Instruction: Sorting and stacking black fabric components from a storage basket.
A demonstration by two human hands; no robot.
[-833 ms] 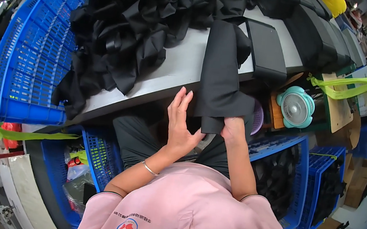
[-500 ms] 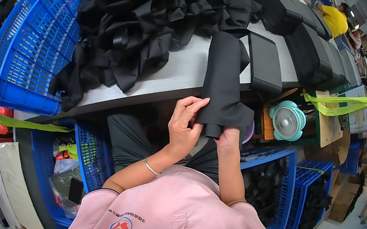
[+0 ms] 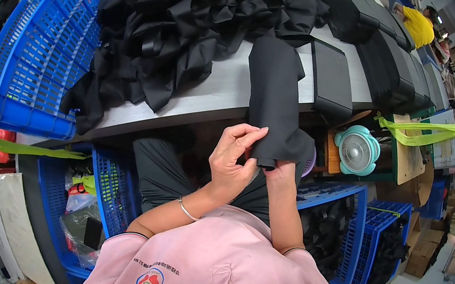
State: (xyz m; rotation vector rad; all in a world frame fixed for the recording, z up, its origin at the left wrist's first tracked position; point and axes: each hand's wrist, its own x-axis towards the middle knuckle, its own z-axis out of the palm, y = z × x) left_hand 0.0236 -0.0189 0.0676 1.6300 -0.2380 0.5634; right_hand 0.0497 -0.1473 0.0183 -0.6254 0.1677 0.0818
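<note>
Pink shirt: from where I stand, the worker's pink shirt is nearest, above dark trousers; a pale bracelet circles the left wrist
Left hand: the left hand has its fingers bent and a gap between forefinger and thumb; the forefinger tip meets the left side of the cloth near its lower end, with no firm hold visible
Right hand: the right hand grips the lower end of the cloth at its right side; the fingertips are hidden under the fabric
Black cloth: the black cloth crosses the front edge of the bench, upper part on the top, lower end folded over and hanging above the lap
Low crates: a blue left crate sits below the front edge with plastic-wrapped items; a blue right crate holds black pieces
Fan: a teal fan stands below the bench's front edge, on the right
Black panel: a flat black panel lies at the front edge, just right of the cloth
Panel stacks: black stacks line the bench's right end
Cloth heap: a loose black heap covers the bench's left part, beside a tall blue crate at the left end
Background: a person in yellow is beyond the far right corner
</note>
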